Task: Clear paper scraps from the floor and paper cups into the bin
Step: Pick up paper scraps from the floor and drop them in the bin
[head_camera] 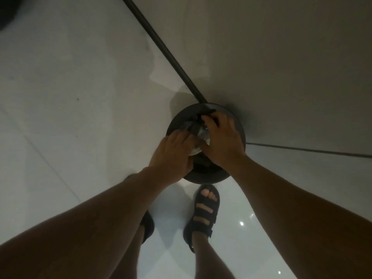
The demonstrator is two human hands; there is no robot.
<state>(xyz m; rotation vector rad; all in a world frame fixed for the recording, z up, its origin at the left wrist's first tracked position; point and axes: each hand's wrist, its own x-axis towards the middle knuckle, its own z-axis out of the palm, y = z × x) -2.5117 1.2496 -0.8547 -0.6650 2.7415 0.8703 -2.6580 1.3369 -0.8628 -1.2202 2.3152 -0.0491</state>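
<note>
A round black bin (211, 175) stands on the floor in a wall corner, seen from straight above. Both my hands are over its mouth. My left hand (173, 154) and my right hand (221, 139) press together on a pale paper cup (198, 147) between them, with crumpled scraps (191, 121) showing just beyond my fingers inside the bin. The light is dim and most of the cup is hidden by my hands.
Glossy white floor tiles (60, 97) spread to the left. A grey wall (281, 57) with a dark skirting strip (161, 47) runs diagonally behind the bin. My feet in dark strapped sandals (203, 214) stand right before the bin.
</note>
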